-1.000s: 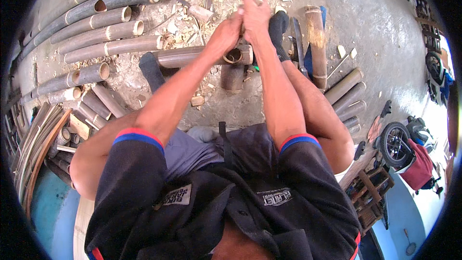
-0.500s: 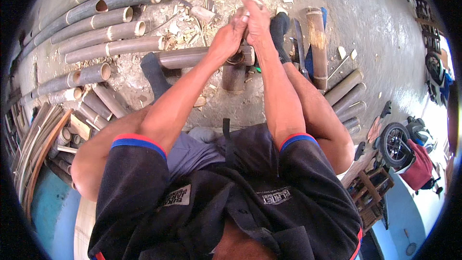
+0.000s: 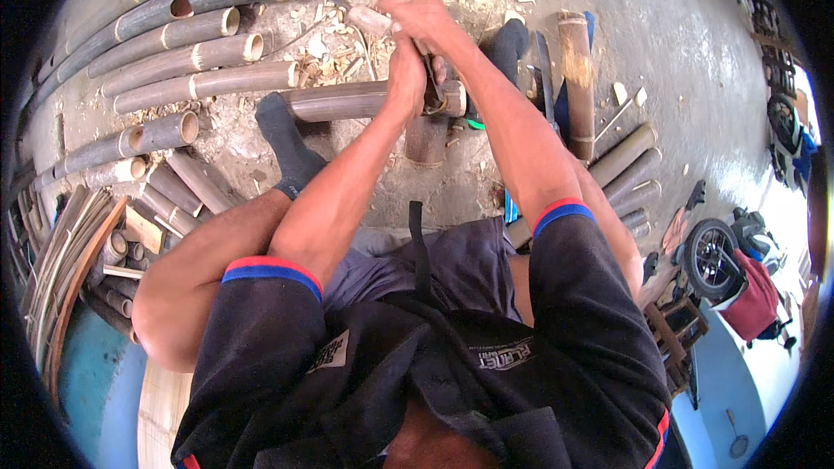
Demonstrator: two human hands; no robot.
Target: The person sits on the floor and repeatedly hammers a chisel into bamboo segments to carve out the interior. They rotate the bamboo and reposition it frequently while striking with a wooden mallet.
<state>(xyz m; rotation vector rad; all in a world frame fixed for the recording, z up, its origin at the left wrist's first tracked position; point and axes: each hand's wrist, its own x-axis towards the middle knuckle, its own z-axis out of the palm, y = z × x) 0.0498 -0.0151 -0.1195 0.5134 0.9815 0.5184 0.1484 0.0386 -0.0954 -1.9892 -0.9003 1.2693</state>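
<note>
A brown bamboo tube [image 3: 343, 101] lies crosswise in front of me, a second bamboo piece [image 3: 426, 141] beneath its right end. My left hand [image 3: 407, 74] is closed low on a dark-bladed tool [image 3: 430, 97], whose blade meets the hole near the tube's right end. Higher up, my right hand [image 3: 421, 16] wraps around the same tool's upper part. A pale patch, seemingly the handle's end, shows at that hand's far side. The fingers hide most of the tool, so its exact kind is unclear. My feet in dark socks flank the tube.
A wooden block with a handle [image 3: 369, 21] lies beside my right hand among pale wood chips [image 3: 334, 56]. Several bamboo tubes [image 3: 208, 91] lie at left. A long blade [image 3: 545, 78] and an upright-lying bamboo piece [image 3: 575, 87] are at right, with more bamboo [image 3: 625, 156] nearer.
My right hand has swung left and the tool's upper end has tilted left with it. My left hand has dropped slightly toward the tube. My right elbow has moved outward.
</note>
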